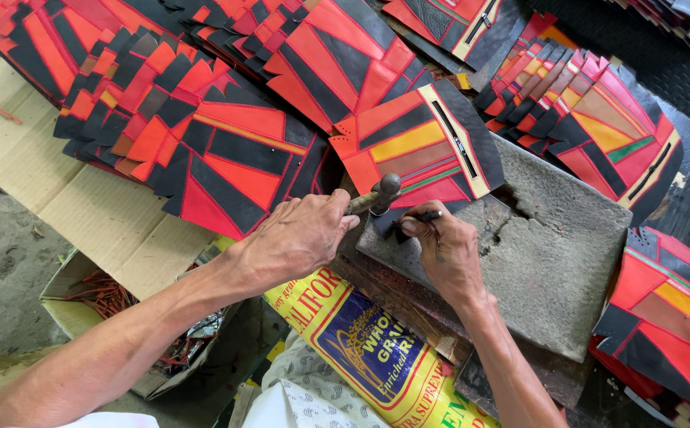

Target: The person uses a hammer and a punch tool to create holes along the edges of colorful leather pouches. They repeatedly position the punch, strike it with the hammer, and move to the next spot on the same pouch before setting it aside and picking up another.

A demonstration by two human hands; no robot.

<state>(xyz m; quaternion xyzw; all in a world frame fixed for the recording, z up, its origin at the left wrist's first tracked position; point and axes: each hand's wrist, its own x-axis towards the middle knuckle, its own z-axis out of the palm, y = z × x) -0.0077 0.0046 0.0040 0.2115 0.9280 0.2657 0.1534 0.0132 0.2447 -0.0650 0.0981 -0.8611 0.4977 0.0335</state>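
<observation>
gripping a hammer (381, 194), left hand (297, 238) crowds the stone slab (551, 238) edge.

- Stacks of red, orange and black patchwork leather panels (226, 150) are crowding the far side.
- The grey stone slab (559, 246) is lying bare on the right, leaving free room.

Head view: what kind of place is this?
Likely a small hand workshop for patchwork bags. Stacks of red, orange and black stitched panels surround a stone slab, where the left hand holds a hammer and the right hand steadies a small dark tool.
</observation>
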